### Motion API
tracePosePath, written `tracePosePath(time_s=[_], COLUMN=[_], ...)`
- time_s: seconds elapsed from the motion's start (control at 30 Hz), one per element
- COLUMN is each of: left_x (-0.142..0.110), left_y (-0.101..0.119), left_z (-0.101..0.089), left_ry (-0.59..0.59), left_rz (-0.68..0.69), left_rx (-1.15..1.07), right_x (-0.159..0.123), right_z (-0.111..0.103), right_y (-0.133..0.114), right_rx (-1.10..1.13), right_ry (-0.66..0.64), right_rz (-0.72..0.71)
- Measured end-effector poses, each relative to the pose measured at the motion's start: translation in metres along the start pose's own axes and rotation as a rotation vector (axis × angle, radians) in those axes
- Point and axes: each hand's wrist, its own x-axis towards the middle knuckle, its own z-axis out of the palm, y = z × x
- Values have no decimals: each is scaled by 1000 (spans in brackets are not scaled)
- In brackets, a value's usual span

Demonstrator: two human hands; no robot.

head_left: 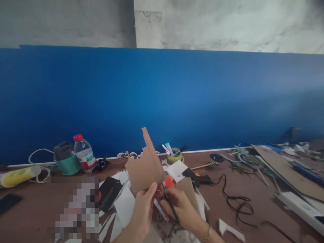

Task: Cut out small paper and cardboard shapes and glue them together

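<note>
Pinching what, is the left hand [145, 206]?

It is holding the brown cardboard [141, 172] by its lower edge, thumb pressing on the near face. The sheet is standing up in front of the person, its left edge looking ragged.

And the right hand [181, 204]?

Its fingers are wrapping around dark scissors [172, 209], which are pointing up at the cardboard's lower right edge.

Are the blades biting in?

I'm not managing to tell; fingers and blur are hiding that spot, and how far the blades are parting. A red piece [169, 181] is peeking out behind, mostly covered.

What else is getting lost?

A pixelated patch [76, 209] is masking the desktop at left. The frame is cutting off the phone [9, 203] at left and the white box [303, 209] at lower right.

Where is there room?

White paper scraps [125, 205] are crowding below both hands. Rightward, brown desktop [215, 202] is showing between the pile and the looping black cable [241, 206]. Ahead, the tape roll [174, 157] is sitting near the blue panel [162, 94], which is bounding the far edge; above the desk, the cardboard's top is rising freely against it.
</note>
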Motion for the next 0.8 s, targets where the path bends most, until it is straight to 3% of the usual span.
tracePosePath(time_s=[0.17, 0.37, 0.5, 0.67, 0.8], left_x=[0, 2, 4, 8, 9], left_y=[1, 3, 7, 9, 7], left_z=[-2, -3, -6, -15, -16], left_ry=[14, 15, 53, 64, 67], left_rz=[14, 47, 59, 184, 143], left_rx=[11, 51, 141, 313, 371], right_x=[0, -1, -2, -3, -2], right_z=[1, 1, -2, -5, -6], right_y=[6, 4, -3, -5, -5], right_rx=[-52, -88, -132, -178, -250], right_ry=[47, 78, 66, 45, 79], right_rz=[-73, -44, -21, -16, -30])
